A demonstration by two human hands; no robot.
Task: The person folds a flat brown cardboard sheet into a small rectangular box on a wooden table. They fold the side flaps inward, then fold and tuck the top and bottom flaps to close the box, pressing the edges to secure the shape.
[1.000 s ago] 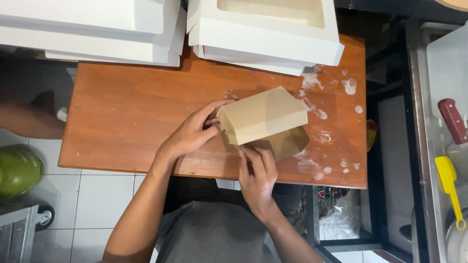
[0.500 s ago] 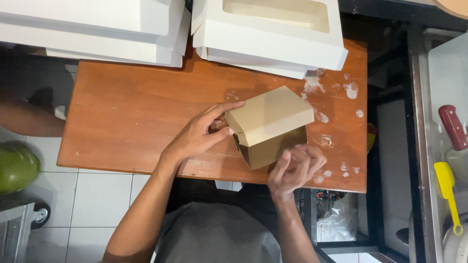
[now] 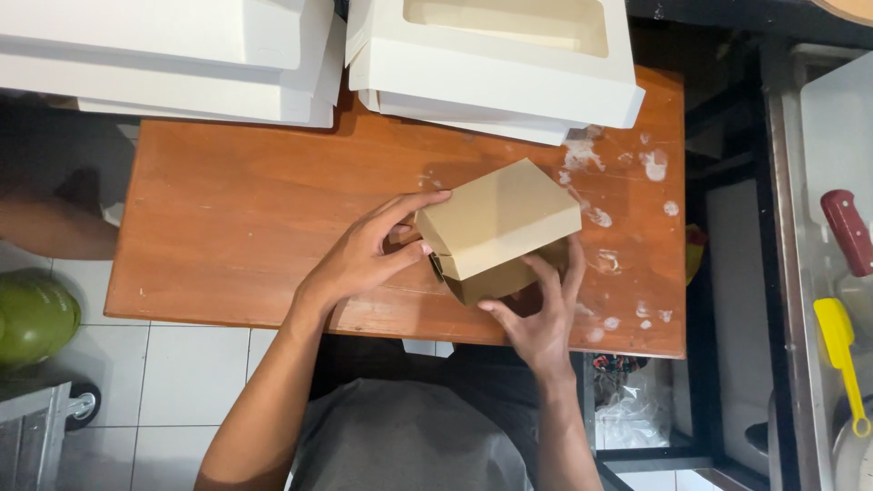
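A small brown cardboard box (image 3: 496, 223) sits near the front right of a wooden table (image 3: 255, 227), its lid tilted over the base. My left hand (image 3: 364, 259) grips the box's left side with fingers on the lid edge and thumb underneath. My right hand (image 3: 541, 314) cups the front right corner of the base, fingers spread against the cardboard.
Stacks of white window boxes (image 3: 496, 64) and white flat boxes (image 3: 182, 55) fill the table's far edge. White smears (image 3: 650, 164) mark the table's right part. To the right, a red-handled tool (image 3: 847, 232) and a yellow utensil (image 3: 841, 355) lie on a counter. A green object (image 3: 32, 314) sits on the floor at left.
My right hand came back from a fist beside the box and now presses on its front right corner. The box turned slightly. My left hand stayed on the left side.
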